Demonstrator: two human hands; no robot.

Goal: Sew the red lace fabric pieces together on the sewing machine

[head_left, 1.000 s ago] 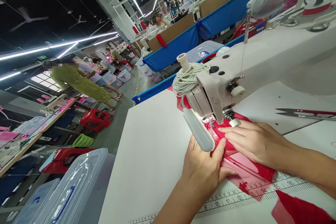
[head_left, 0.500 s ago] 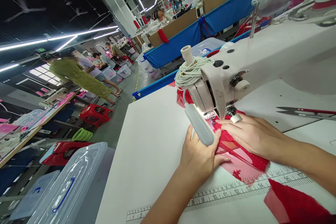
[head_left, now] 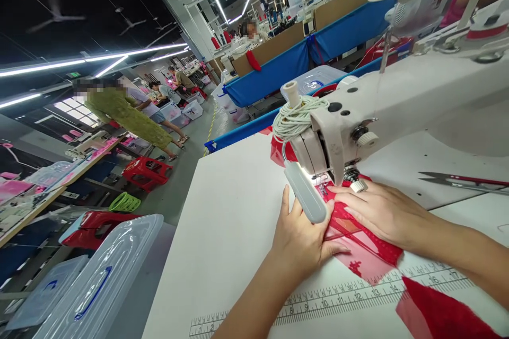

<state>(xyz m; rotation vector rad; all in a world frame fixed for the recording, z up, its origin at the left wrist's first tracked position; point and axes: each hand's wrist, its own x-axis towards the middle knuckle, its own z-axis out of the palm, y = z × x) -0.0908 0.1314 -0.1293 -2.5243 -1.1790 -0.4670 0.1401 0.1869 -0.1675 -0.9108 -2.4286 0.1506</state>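
Observation:
A sheer red fabric (head_left: 363, 243) with a lace-like pattern lies under the head of a white sewing machine (head_left: 401, 100), running up to the presser foot (head_left: 323, 188). My left hand (head_left: 300, 235) rests on the table at the fabric's left edge, fingers spread, its thumb on the cloth. The grey lamp (head_left: 305, 193) of the machine covers part of those fingers. Flat on the fabric, my right hand (head_left: 384, 212) has its fingers stretched toward the presser foot. A separate red piece of cloth (head_left: 445, 310) lies nearer to me at the right.
Thread snips (head_left: 465, 179) lie right of the machine head. A printed ruler (head_left: 345, 296) crosses the white tabletop (head_left: 222, 233). A lidded clear bin (head_left: 115, 270) stands left of the table, near red stools (head_left: 147, 172). A person in green (head_left: 127, 114) stands farther off.
The camera view has tilted slightly, shifting the background and machine rightward. My hands and the red fabric stay almost in place on the table.

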